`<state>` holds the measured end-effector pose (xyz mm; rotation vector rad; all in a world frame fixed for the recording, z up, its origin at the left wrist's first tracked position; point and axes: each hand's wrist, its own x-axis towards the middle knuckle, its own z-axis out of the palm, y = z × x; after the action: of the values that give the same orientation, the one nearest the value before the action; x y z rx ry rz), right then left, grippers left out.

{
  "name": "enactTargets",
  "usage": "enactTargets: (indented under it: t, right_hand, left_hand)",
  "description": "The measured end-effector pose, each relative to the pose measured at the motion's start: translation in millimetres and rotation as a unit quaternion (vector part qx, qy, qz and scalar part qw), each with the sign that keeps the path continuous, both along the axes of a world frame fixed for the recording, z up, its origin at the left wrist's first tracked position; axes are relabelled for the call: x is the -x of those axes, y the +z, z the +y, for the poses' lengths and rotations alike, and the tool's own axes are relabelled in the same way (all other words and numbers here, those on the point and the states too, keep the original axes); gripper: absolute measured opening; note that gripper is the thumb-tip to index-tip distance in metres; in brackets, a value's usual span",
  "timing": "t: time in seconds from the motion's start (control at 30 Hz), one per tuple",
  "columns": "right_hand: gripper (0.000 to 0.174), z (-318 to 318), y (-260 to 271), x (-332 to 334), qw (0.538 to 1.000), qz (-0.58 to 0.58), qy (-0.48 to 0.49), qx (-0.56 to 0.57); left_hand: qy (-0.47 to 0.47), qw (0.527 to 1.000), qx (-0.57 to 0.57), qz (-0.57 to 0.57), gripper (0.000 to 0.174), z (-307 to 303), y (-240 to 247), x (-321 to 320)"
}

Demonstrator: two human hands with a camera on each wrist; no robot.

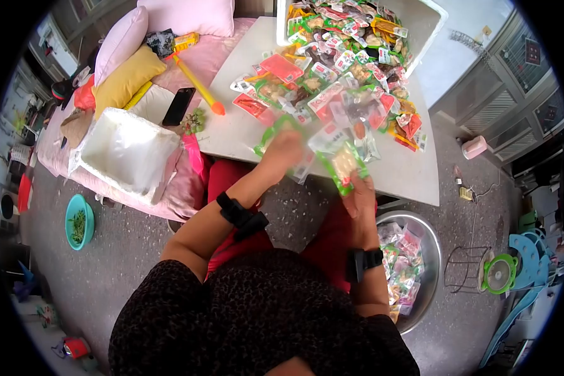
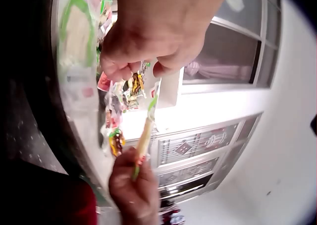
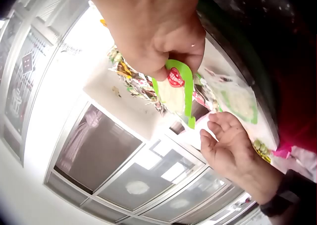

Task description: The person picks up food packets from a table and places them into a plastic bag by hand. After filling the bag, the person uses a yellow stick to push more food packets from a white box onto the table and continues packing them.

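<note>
My right hand [image 1: 360,194] pinches a green-edged snack packet [image 3: 173,91] with pale food and a red label, held up over the table's front edge. My left hand [image 3: 233,145], blurred in the head view, is beside it with fingers loosely bent and thumb apart; nothing shows between them in the left wrist view. Another green-edged packet [image 2: 77,36] lies in clear plastic on the table [image 1: 413,178], below the left hand. Beyond both hands spreads a heap of small snack packets [image 1: 332,78], some red, some green, some orange.
A white foam box [image 1: 435,31] spills packets at the back of the table. To my right on the floor stands a metal basin [image 1: 429,250] of packets. A second foam box [image 1: 128,156], a phone [image 1: 178,106] and a yellow stick with orange ends [image 1: 197,84] are at left.
</note>
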<state>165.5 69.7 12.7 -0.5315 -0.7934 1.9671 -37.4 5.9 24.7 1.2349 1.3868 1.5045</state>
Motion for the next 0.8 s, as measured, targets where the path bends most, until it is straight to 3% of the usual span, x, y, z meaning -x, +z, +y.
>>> enactTargets:
  t: [0.07,0.17,0.2,0.4,0.53,0.8]
  right_hand:
    - [0.019,4,-11,-17,0.997,-0.046,-0.059,-0.029]
    - [0.012,3,-19,-35,0.989,-0.096,-0.106,-0.041]
    - [0.01,2,-20,-38,0.987,-0.105,-0.111,-0.047]
    - [0.013,-6,-29,-43,0.981,-0.154,-0.089,-0.079]
    - [0.009,-7,-32,-39,0.966,-0.218,-0.083,-0.112]
    - [0.009,-4,-26,-34,0.967,-0.224,-0.055,-0.105]
  left_hand:
    - [0.066,0.982,0.059,0.17,0.019,-6,11,-10]
    - [0.109,0.911,-0.017,0.397,0.034,-13,-11,-25]
    - [0.079,0.888,0.014,0.452,0.039,-17,4,-34]
    - [0.111,0.857,0.03,0.502,0.024,-8,-21,-41]
    - [0.084,0.879,0.041,0.467,0.016,0,-26,-34]
    - [0.059,0.934,0.119,0.331,0.02,-1,-8,-27]
